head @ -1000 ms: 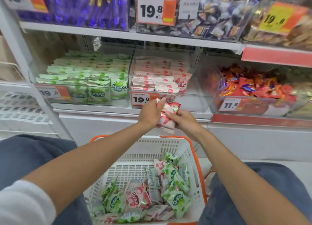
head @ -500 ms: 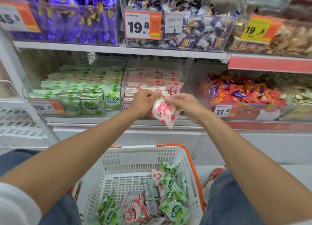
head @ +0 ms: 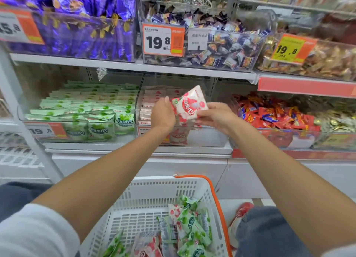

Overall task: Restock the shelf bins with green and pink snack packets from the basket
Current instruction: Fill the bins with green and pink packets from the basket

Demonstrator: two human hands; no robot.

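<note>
Both hands hold a pink snack packet (head: 189,103) raised in front of the clear pink-packet bin (head: 208,139) on the lower shelf. My left hand (head: 162,115) grips its left edge, and more pink packets hang below that hand. My right hand (head: 215,115) pinches the packet's lower right corner. The bin to the left (head: 123,139) is filled with rows of green packets (head: 86,104). The white basket (head: 152,193) with an orange handle sits low between my knees, holding several green and pink packets (head: 190,224).
A bin of red candies (head: 273,114) stands right of the pink bin. The upper shelf carries purple bags (head: 82,25), mixed wrapped candies (head: 221,46) and golden ones (head: 327,62). My red shoe (head: 240,214) shows beside the basket.
Both hands have risen from just above the basket to the pink bin's height, carrying the pink packets up and toward the shelf. The camera has tilted upward.
</note>
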